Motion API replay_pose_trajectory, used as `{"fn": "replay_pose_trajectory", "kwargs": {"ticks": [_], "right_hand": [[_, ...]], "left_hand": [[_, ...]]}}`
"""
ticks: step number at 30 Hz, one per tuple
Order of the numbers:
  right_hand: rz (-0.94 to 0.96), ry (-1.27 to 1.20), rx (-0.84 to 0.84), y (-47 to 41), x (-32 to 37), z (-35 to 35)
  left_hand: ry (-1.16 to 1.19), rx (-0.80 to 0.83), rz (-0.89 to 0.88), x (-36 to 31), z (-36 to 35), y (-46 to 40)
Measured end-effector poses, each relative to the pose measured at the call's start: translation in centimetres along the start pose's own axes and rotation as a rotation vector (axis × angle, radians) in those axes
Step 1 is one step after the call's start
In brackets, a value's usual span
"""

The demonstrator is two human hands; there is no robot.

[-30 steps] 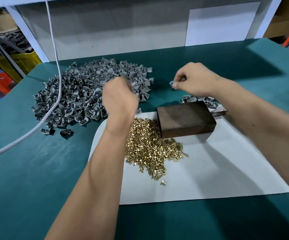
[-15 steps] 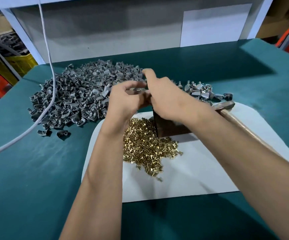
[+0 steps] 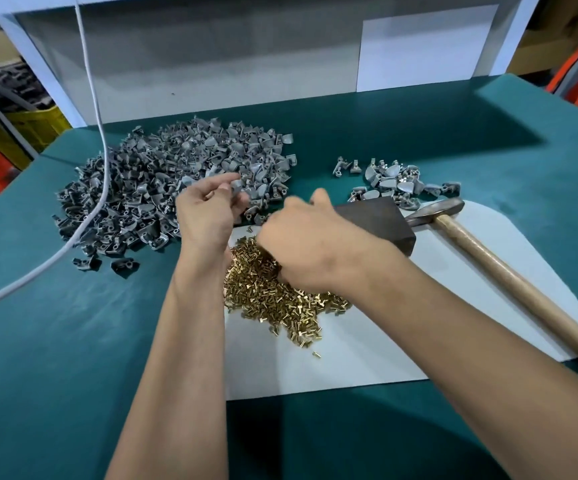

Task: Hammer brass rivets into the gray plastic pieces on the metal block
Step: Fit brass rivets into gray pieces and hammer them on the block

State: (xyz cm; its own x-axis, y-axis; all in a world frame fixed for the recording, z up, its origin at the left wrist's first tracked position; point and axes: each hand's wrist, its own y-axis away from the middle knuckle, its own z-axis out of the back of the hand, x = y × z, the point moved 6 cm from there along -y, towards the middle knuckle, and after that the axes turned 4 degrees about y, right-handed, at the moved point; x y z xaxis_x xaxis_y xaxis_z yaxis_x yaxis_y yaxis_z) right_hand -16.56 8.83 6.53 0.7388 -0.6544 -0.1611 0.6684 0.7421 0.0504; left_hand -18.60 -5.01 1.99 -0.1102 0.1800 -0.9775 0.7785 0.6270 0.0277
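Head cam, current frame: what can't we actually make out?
- Right hand: its fingertips dip into the brass rivets and are hidden by its own back; whether it holds a rivet can't be told.
- Metal block: near left part covered by the right hand.
- Hammer: handle end cut off by the right frame edge.
- Left hand: pinches a gray plastic piece, blurred; rivet hole unreadable.

- White sheet (image 3: 367, 358) lies on green surface (image 3: 55, 341).
- White cable (image 3: 97, 98) left of sheet.
- Yellow crate (image 3: 34, 126) beyond surface, far left of sheet.
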Motion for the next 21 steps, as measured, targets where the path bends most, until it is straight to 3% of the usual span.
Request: {"fn": "replay_pose_trajectory", "kwargs": {"ticks": [3, 13, 21], "right_hand": [[0.006, 0.015, 0.036, -0.5, 0.5, -0.8], [0.094, -0.043, -0.015, -0.2, 0.3, -0.5], [0.112, -0.447, -0.197, 1.3, -1.8, 0.1]], "left_hand": [[0.089, -0.06, 0.002, 0.0, 0.3, 0.1], [0.122, 0.0, -0.046, -0.2, -1.2, 1.1], [-0.008, 0.031, -0.098, -0.9, -1.9, 1.8]]}}
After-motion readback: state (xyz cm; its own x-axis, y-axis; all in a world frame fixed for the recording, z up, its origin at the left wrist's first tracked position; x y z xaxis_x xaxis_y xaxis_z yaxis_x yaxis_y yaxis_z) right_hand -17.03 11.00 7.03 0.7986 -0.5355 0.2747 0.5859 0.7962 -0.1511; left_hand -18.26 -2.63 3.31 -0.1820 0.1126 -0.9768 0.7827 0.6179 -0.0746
